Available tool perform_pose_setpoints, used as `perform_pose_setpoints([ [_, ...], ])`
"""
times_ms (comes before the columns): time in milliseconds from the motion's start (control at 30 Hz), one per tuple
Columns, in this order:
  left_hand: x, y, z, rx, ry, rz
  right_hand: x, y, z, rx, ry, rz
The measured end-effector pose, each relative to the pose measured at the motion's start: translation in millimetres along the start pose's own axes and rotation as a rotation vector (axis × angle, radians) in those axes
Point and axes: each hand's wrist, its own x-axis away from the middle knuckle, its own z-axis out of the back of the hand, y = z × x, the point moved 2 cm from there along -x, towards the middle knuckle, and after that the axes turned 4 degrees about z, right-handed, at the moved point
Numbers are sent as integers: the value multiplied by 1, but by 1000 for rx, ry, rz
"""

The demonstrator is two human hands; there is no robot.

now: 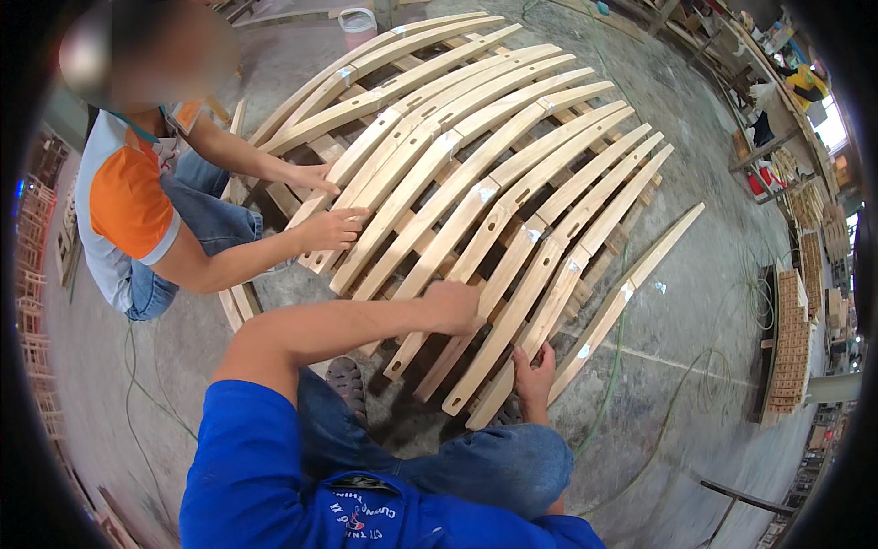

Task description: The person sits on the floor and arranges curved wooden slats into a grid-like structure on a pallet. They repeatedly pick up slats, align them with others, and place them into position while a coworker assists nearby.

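Long, bent pale wooden pieces (pixel 572 263) with slots and holes lie side by side in front of me. My left hand (pixel 453 308) is closed in a fist over the near part of the row. Whatever is inside its fingers is hidden. At the right end of the row, my right hand (pixel 533 377) grips the near end of a wooden piece, thumb on its upper side. To the left, a co-worker's two hands (pixel 331 229) rest on other pieces of the row. White patches show at the bends of several pieces.
A single wooden piece (pixel 631 288) lies apart on the right. Slatted wood (pixel 322 146) supports the row. The co-worker (pixel 137 220) crouches at the left. A pale bucket (pixel 358 29) stands at the back, and stacked wooden parts (pixel 788 343) at the right. Green hoses (pixel 611 403) cross the concrete floor.
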Motion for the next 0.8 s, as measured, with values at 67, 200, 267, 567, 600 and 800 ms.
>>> perform_pose_setpoints([
  [67,5,-10,24,-25,143,-27,6,-9,-2,-25,-1,-43],
  [200,7,-59,44,-50,373,17,4,-12,-3,-28,-26,-53],
  [267,12,-87,46,-91,454,56,3,-12,-3,0,-23,-54],
  [567,16,-136,43,-140,508,167,5,-15,-1,-90,-29,7],
  [600,17,-141,42,-150,506,175,7,-17,1,-34,1,-17],
  [800,19,-153,35,-174,547,162,19,4,66,196,408,-33],
])
